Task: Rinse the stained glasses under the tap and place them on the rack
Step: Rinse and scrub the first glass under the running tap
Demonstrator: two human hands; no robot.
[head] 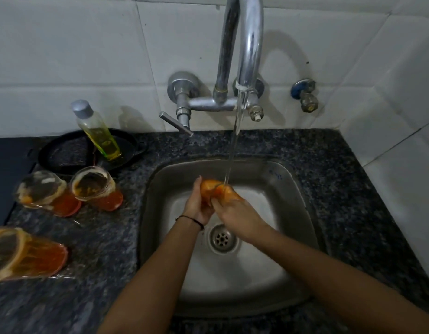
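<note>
An orange-stained glass (214,190) is held over the steel sink (165,189), right under the running stream from the tap (247,44). My left hand (196,203) grips it from the left side and my right hand (235,213) grips it from the right, fingers at its rim. Three more stained glasses stand on the dark counter to the left: one (44,192), a second (96,186) beside it, and a third (25,254) near the left edge. No rack is in view.
A bottle of yellow liquid (97,133) stands in a black pan (71,153) behind the glasses. A dark mat (8,169) lies at the far left. The tap lever (176,123) juts out over the sink's back rim. White tiled walls close in behind and at the right.
</note>
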